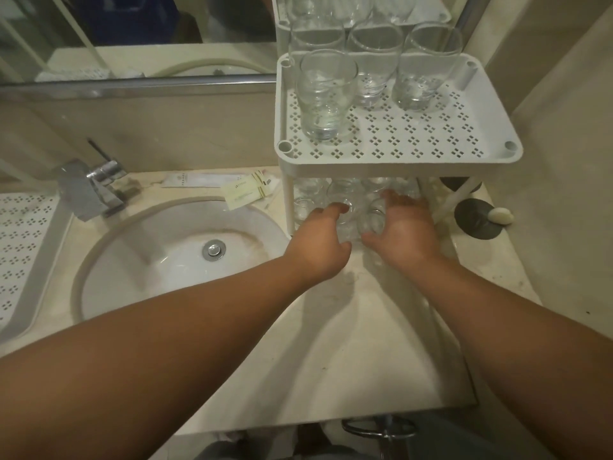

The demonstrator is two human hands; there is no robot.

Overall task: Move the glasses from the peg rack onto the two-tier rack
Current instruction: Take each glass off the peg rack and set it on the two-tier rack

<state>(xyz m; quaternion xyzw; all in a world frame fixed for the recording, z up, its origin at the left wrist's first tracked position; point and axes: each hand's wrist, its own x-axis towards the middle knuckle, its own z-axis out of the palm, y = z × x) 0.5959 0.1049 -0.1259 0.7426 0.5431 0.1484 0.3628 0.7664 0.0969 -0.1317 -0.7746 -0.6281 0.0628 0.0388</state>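
- Reaching under two-tier rack (394,162): left hand (320,247) and right hand (406,227), fingers loosely spread around lower-tier glasses (345,204); actual grip cannot tell.
- Standing upright on top tier: three glasses (326,97).
- Flanking on bench (331,353): sink (132,260), faucet (96,187), sachets (245,194), soap (501,215).

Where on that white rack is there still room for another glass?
The top tier is bare along its front and right, beside the front glass and before the two back glasses. The lower tier looks crowded with glasses, both hands reaching in.

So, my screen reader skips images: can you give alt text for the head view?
Both hands, left and right, reach among glasses on the two-tier rack's lower tier; three glasses stand upright on its top tier, beside a sink.
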